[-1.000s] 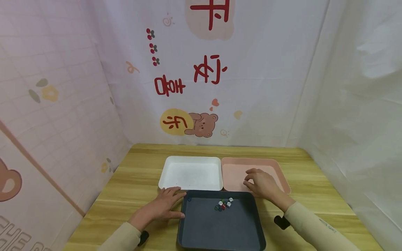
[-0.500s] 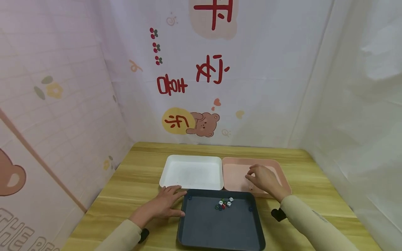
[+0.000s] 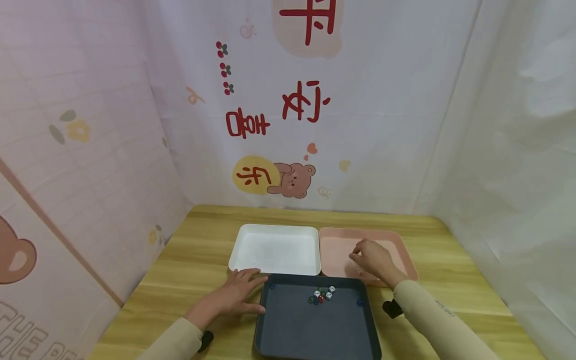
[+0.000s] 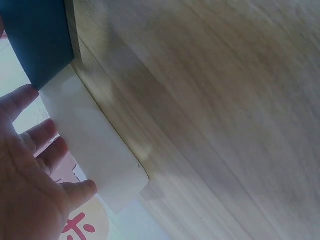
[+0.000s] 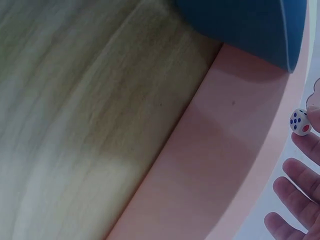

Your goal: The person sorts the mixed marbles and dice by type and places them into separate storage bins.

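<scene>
In the right wrist view, thumb and index finger of my right hand (image 3: 375,259) pinch a white die (image 5: 300,121) with blue dots and one red dot. That hand is over the pink tray (image 3: 335,237), where another small die (image 3: 360,271) shows below it by the front wall. My left hand (image 3: 234,295) lies spread at the left rim of the dark tray (image 3: 319,330), fingertips close to the white tray's corner. Inside the dark tray is a small cluster of white dice (image 3: 329,296), a red die (image 3: 321,299) and little green and dark rings (image 3: 311,300).
The white tray (image 3: 274,250) stands left of the pink one, both behind the dark tray. Single small dark blue pieces lie near the dark tray's back left corner and right side. Wooden table (image 3: 193,250) surrounds the trays; printed cloth (image 3: 373,125) hangs behind.
The right hand has shifted slightly within the space over the pink tray. A die there and a dark blue piece at the dark tray's right side have come into sight. The left hand stays put.
</scene>
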{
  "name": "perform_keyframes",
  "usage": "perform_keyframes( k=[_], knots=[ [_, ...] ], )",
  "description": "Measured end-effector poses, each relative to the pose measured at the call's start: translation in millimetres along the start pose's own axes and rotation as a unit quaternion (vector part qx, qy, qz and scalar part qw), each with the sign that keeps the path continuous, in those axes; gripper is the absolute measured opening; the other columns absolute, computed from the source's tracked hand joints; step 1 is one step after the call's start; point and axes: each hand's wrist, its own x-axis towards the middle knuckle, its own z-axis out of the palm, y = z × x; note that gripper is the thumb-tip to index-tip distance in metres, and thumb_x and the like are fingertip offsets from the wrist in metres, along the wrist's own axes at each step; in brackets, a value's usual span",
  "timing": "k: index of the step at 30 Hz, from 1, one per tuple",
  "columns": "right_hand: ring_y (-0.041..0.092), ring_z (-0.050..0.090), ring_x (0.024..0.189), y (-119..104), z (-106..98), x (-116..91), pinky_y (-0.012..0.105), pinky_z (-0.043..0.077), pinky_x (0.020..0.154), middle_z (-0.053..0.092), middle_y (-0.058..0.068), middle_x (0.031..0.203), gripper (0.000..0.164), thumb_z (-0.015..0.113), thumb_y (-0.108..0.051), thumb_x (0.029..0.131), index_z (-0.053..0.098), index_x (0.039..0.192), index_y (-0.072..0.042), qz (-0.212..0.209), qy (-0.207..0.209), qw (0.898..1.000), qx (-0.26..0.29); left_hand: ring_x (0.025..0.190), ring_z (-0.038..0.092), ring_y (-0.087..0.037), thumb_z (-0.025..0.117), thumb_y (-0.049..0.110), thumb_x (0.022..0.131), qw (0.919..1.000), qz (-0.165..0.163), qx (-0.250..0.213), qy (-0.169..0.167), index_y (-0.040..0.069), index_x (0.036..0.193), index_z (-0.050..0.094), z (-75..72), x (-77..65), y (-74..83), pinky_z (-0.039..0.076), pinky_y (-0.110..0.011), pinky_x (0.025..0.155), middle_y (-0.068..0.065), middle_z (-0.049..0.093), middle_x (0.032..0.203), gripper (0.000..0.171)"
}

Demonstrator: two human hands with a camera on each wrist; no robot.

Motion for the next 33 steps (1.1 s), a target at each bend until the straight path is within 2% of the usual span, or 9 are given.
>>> perform_keyframes(
  k=[5, 12, 19, 27, 33],
  knots=[
    [0.011, 0.056, 0.067, -3.2, 4.5, 3.6, 0.033, 0.048, 0.057, 0.063, 0.001, 0.091, 0.012, 0.066, -0.03, 0.082, 0.071, 0.079, -0.019, -0.001, -0.002, 1.0, -0.009, 0.13, 0.023, -0.031, 0.048, 0.066, 0.079, 1.0, 0.005, -0.001, 0.002, 0.015, 0.141, 0.034, 2.7, -1.2, -1.1, 0.016, -0.061, 0.099, -0.013, 0.025, 0.143, 0.081],
    [0.014, 0.058, 0.068, -6.0, 0.7, 7.6, 0.034, 0.049, 0.057, 0.063, 0.005, 0.094, 0.012, 0.067, -0.028, 0.081, 0.072, 0.08, -0.017, -0.007, 0.006, 1.0, -0.016, 0.129, 0.023, -0.031, 0.051, 0.063, 0.08, 0.9996, 0.01, 0.005, 0.025, 0.015, 0.14, 0.035, 3.3, 0.5, -0.9, 0.015, -0.062, 0.098, -0.014, 0.026, 0.142, 0.078],
    [0.023, 0.061, 0.081, -4.2, -3.8, 7.6, 0.039, 0.051, 0.063, 0.062, 0.01, 0.105, 0.011, 0.067, -0.027, 0.082, 0.072, 0.082, -0.016, -0.01, 0.008, 1.0, -0.019, 0.129, 0.024, -0.031, 0.049, 0.065, 0.079, 0.9999, 0.001, 0.001, 0.016, 0.016, 0.14, 0.035, 3.1, -0.4, -1.3, 0.015, -0.061, 0.099, -0.011, 0.026, 0.143, 0.08],
    [0.023, 0.061, 0.084, -2.7, -0.8, 0.7, 0.04, 0.051, 0.066, 0.062, 0.008, 0.105, 0.012, 0.067, -0.029, 0.082, 0.072, 0.082, -0.017, -0.003, 0.008, 1.0, -0.011, 0.13, 0.023, -0.031, 0.05, 0.065, 0.079, 1.0, -0.004, 0.002, -0.002, 0.016, 0.141, 0.034, 4.3, -0.8, 0.0, 0.015, -0.061, 0.099, -0.014, 0.025, 0.143, 0.08],
    [0.023, 0.06, 0.09, -3.6, 1.9, -0.7, 0.041, 0.05, 0.07, 0.063, 0.007, 0.105, 0.013, 0.065, -0.029, 0.082, 0.073, 0.083, -0.018, -0.014, 0.014, 1.0, -0.005, 0.13, 0.023, -0.031, 0.052, 0.062, 0.08, 1.0, -0.003, 0.006, 0.004, 0.016, 0.141, 0.034, 2.1, 0.7, 0.1, 0.014, -0.06, 0.1, -0.013, 0.025, 0.143, 0.079]
  ],
)
